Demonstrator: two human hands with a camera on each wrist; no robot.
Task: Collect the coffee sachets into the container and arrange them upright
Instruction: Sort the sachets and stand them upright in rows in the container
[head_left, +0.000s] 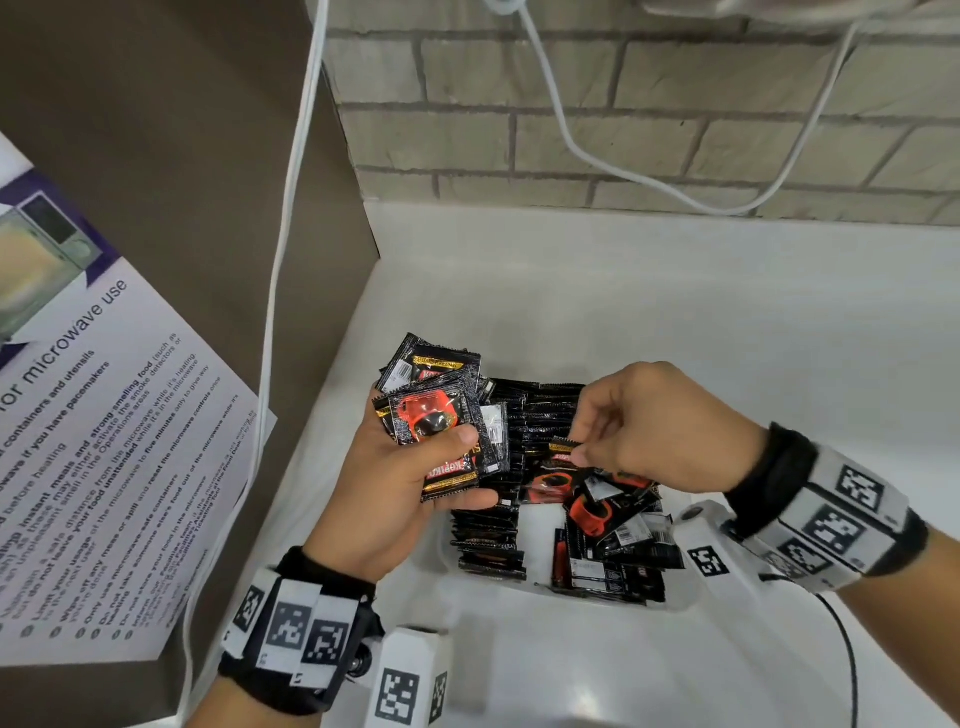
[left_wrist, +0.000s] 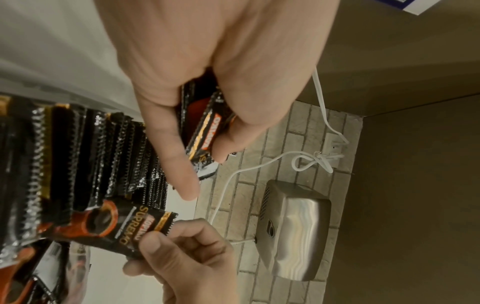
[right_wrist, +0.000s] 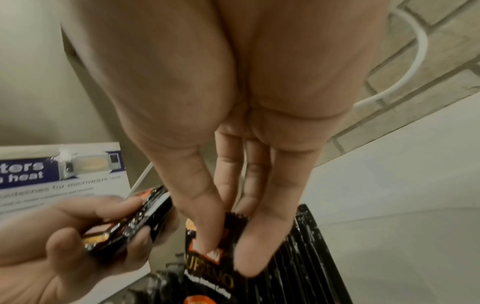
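Observation:
My left hand (head_left: 415, 467) grips a fanned stack of black coffee sachets (head_left: 441, 415) above the left end of the white container (head_left: 452, 564). The same stack of sachets (left_wrist: 205, 131) shows between thumb and fingers in the left wrist view. My right hand (head_left: 623, 431) pinches the top edge of one sachet (head_left: 553, 478) printed with a red cup, lifting it from the loose pile (head_left: 613, 525) in the container's right part. That pinched sachet (right_wrist: 210, 253) sits between thumb and forefinger. A row of sachets standing on edge (head_left: 498, 467) fills the container's left and back.
A white counter (head_left: 727, 312) runs back to a brick wall (head_left: 623, 104) with a hanging white cable (head_left: 597, 150). A microwave-use notice (head_left: 104, 441) lies on the brown surface to the left. A metal box (left_wrist: 293, 230) is mounted on the wall.

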